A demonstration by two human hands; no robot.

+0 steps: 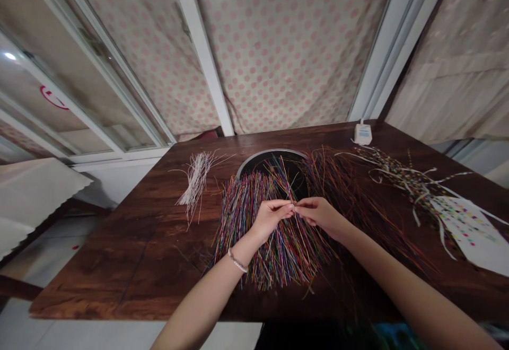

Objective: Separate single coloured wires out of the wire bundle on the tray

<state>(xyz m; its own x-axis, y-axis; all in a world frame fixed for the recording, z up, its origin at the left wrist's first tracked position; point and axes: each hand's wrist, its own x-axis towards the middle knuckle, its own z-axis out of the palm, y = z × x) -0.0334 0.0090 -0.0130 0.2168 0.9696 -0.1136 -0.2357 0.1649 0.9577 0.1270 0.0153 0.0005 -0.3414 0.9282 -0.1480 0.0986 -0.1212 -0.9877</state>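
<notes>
My left hand (271, 216) and my right hand (318, 213) meet fingertip to fingertip over a wide pile of thin multicoloured strands (262, 233) on a dark wooden table (119, 265). Both hands are closed in a pinch on a few of those thin strands, which stick up between the fingers. A bracelet sits on my left wrist. To the right of my hands lies a spread of brown-orange strands (350, 191).
A bundle of white strands (195, 177) lies at the left. A round dark hole with a metal rim (270, 155) is set in the table behind the pile. Dotted paper strips and a sheet (457, 212) lie at the right, a small white device (362, 133) at the back.
</notes>
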